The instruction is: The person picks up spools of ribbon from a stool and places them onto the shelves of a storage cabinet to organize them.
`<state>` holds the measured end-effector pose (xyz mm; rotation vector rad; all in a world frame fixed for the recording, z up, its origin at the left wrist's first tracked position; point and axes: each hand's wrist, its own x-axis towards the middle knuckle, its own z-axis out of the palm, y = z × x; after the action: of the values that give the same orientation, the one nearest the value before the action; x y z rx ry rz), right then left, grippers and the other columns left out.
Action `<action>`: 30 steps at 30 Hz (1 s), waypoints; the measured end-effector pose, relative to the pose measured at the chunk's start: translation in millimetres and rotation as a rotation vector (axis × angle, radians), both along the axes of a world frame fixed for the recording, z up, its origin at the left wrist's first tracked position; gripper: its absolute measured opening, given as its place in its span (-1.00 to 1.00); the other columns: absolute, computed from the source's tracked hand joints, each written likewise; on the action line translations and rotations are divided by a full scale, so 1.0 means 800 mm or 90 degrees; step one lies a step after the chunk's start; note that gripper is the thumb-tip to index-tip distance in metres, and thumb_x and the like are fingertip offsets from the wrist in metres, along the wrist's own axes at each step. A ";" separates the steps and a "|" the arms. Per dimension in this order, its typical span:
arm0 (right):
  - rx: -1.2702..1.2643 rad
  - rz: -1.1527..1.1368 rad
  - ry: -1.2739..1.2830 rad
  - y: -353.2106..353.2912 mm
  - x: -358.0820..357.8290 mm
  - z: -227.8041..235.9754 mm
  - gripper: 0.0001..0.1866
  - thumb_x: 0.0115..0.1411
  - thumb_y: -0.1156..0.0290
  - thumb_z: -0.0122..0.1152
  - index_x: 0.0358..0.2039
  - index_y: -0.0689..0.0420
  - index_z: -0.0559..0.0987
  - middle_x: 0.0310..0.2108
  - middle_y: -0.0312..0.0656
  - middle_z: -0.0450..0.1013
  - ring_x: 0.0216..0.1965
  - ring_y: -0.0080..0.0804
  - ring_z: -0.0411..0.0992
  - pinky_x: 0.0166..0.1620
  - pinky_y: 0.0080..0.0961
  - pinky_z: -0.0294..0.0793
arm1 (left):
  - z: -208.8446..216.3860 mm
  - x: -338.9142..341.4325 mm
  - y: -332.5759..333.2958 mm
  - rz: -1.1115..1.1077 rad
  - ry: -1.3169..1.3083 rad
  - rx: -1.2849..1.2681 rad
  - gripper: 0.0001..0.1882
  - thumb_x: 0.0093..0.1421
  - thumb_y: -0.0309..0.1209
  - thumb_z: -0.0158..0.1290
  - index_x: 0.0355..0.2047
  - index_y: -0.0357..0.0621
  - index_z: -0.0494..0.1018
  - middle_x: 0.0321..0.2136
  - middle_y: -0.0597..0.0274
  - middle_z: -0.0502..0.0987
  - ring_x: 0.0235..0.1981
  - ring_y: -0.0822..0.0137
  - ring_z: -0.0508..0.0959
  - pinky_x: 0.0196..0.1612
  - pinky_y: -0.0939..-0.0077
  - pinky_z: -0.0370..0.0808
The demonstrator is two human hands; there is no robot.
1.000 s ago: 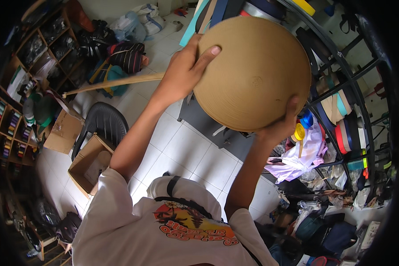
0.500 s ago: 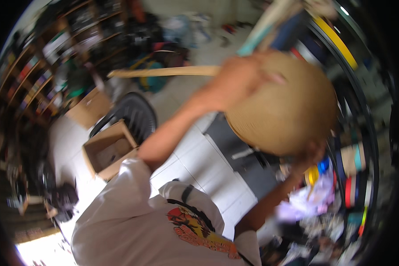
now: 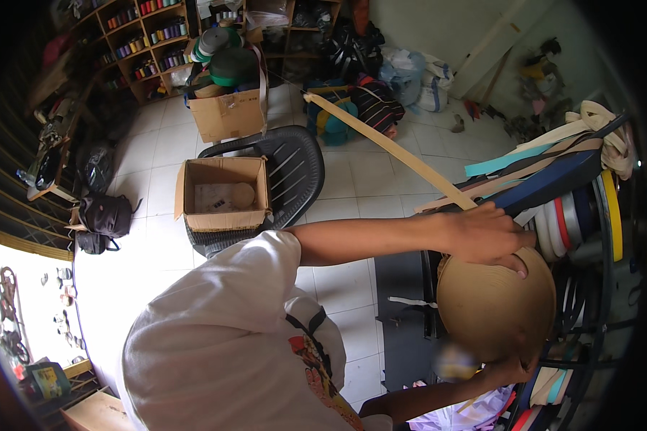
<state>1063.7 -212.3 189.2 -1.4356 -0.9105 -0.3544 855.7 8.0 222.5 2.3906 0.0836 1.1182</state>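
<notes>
A large round roll of tan webbing strap point(image 3: 490, 305) is held up between my two hands at the right. My left hand point(image 3: 485, 238) grips its upper edge, fingers curled over the rim and thumb on the flat side. My right hand point(image 3: 510, 368) holds the lower edge, its fingers partly hidden behind the roll. From near my left hand, a loose tan strap end point(image 3: 388, 147) stretches away to the upper left. Close behind the roll, a rack holds coloured webbing rolls point(image 3: 561, 226) and hanging straps point(image 3: 535, 169).
An open cardboard box point(image 3: 226, 219) rests on a black plastic chair point(image 3: 295, 161). Behind it stands another box point(image 3: 226, 115) topped with green rolls. Thread shelves point(image 3: 147, 43) line the back left; bags point(image 3: 377, 108) lie beyond. A lilac plastic bag point(image 3: 460, 409) lies below my right hand.
My view has turned toward the right-hand rack. Both hands still hold the roll, which now appears lower, and its loose strap end slants down toward it instead of running nearly level.
</notes>
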 end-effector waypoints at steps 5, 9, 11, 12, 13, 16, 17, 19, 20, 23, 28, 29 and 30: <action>0.243 0.030 0.139 -0.011 -0.015 0.000 -0.66 -0.07 0.57 0.34 -0.22 0.37 0.59 -0.18 0.01 0.53 -0.21 -0.16 0.50 -0.06 -0.22 0.51 | 0.012 -0.003 -0.003 0.021 -0.031 0.018 -0.46 0.22 0.06 0.00 -0.28 -0.29 0.38 -0.53 -0.03 0.53 -0.43 -0.14 0.55 -0.43 0.09 0.44; 0.329 -0.005 0.168 -0.009 -0.033 -0.008 -0.53 0.02 0.46 0.33 -0.04 0.38 0.49 -0.02 0.06 0.44 -0.06 -0.09 0.44 0.04 -0.15 0.45 | 0.035 -0.015 -0.012 0.011 0.030 0.003 -0.50 0.23 -0.01 0.02 -0.32 -0.32 0.36 -0.52 -0.05 0.52 -0.43 -0.13 0.55 -0.44 0.10 0.44; 0.356 0.047 0.229 -0.002 -0.051 -0.004 -0.42 0.07 0.40 0.31 0.09 0.36 0.40 0.10 0.06 0.35 0.03 -0.06 0.39 0.10 -0.11 0.40 | 0.032 -0.001 -0.019 -0.025 -0.119 -0.008 -0.51 0.23 -0.03 0.03 -0.35 -0.33 0.36 -0.53 -0.06 0.52 -0.44 -0.12 0.54 -0.44 0.11 0.44; 0.353 0.076 0.244 0.001 -0.051 -0.008 -0.37 0.08 0.37 0.31 0.13 0.34 0.35 0.14 0.05 0.31 0.07 -0.06 0.35 0.12 -0.11 0.38 | 0.027 0.004 -0.022 -0.039 -0.192 -0.011 -0.51 0.22 -0.04 0.03 -0.36 -0.34 0.36 -0.54 -0.07 0.51 -0.44 -0.12 0.54 -0.44 0.12 0.44; 0.350 0.100 0.252 -0.004 -0.046 -0.012 -0.33 0.08 0.33 0.31 0.17 0.32 0.30 0.18 0.04 0.26 0.11 -0.06 0.32 0.13 -0.11 0.36 | 0.032 0.001 -0.026 -0.054 -0.194 -0.007 -0.54 0.22 -0.07 0.04 -0.37 -0.33 0.36 -0.55 -0.06 0.51 -0.45 -0.11 0.55 -0.45 0.14 0.45; 0.245 0.156 0.218 -0.016 -0.028 -0.022 -0.27 0.08 0.28 0.32 0.21 0.29 0.26 0.22 0.01 0.22 0.16 -0.07 0.27 0.17 -0.12 0.32 | 0.046 -0.018 -0.033 -0.062 -0.150 0.017 -0.62 0.20 -0.16 0.06 -0.37 -0.32 0.39 -0.57 -0.05 0.51 -0.44 -0.07 0.56 -0.46 0.18 0.47; 0.191 0.163 0.190 -0.027 -0.017 -0.022 -0.26 0.08 0.27 0.32 0.21 0.29 0.26 0.22 0.01 0.22 0.16 -0.08 0.27 0.17 -0.13 0.31 | 0.046 -0.020 -0.034 -0.054 -0.111 0.022 -0.64 0.19 -0.18 0.07 -0.37 -0.31 0.40 -0.58 -0.04 0.51 -0.44 -0.05 0.57 -0.46 0.19 0.48; 0.085 0.174 0.132 -0.048 0.002 -0.020 -0.25 0.08 0.25 0.33 0.21 0.28 0.26 0.22 0.00 0.22 0.17 -0.08 0.26 0.18 -0.14 0.30 | 0.041 -0.017 -0.037 -0.057 -0.049 0.070 -0.67 0.17 -0.20 0.08 -0.35 -0.29 0.43 -0.58 -0.02 0.51 -0.43 -0.02 0.58 -0.46 0.21 0.49; 0.034 0.182 0.105 -0.052 0.007 -0.019 -0.25 0.07 0.23 0.34 0.21 0.28 0.26 0.22 -0.01 0.22 0.17 -0.09 0.25 0.19 -0.14 0.29 | 0.031 -0.010 -0.038 -0.063 -0.020 0.116 -0.68 0.16 -0.21 0.08 -0.34 -0.27 0.44 -0.57 -0.01 0.52 -0.42 -0.01 0.59 -0.46 0.22 0.49; -0.140 0.039 0.041 -0.043 -0.004 -0.024 -0.23 0.05 0.17 0.35 0.19 0.25 0.28 0.17 -0.02 0.26 0.15 -0.11 0.28 0.17 -0.16 0.30 | 0.001 0.023 -0.049 -0.088 0.013 0.128 -0.67 0.16 -0.16 0.08 -0.34 -0.23 0.46 -0.56 0.01 0.53 -0.43 -0.01 0.59 -0.43 0.23 0.48; -0.153 -0.017 -0.007 -0.078 0.006 -0.028 -0.40 0.06 0.25 0.38 0.07 0.26 0.45 0.05 -0.03 0.40 0.03 -0.10 0.38 0.15 -0.17 0.32 | -0.015 0.046 -0.054 -0.073 0.007 0.138 -0.61 0.21 -0.06 0.02 -0.33 -0.19 0.49 -0.54 0.03 0.56 -0.42 -0.02 0.59 -0.38 0.21 0.46; -0.083 -0.004 0.017 -0.072 -0.002 -0.029 -0.39 0.04 0.26 0.39 0.06 0.29 0.44 0.04 0.00 0.40 0.01 -0.10 0.39 0.12 -0.15 0.33 | -0.013 0.041 -0.048 -0.046 0.049 0.135 -0.60 0.21 -0.06 0.01 -0.33 -0.19 0.51 -0.53 0.02 0.56 -0.41 -0.03 0.59 -0.37 0.21 0.47; -0.014 0.008 0.042 -0.067 -0.012 -0.030 -0.37 0.02 0.27 0.40 0.06 0.32 0.43 0.04 0.02 0.39 0.00 -0.10 0.39 0.10 -0.14 0.35 | -0.013 0.038 -0.045 -0.021 0.092 0.133 -0.60 0.21 -0.06 0.01 -0.32 -0.18 0.53 -0.53 0.01 0.56 -0.39 -0.03 0.59 -0.35 0.22 0.49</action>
<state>1054.1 -266.3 165.6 -1.4537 -0.8720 -0.2868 886.3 -27.9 212.3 2.6458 -0.0253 0.9805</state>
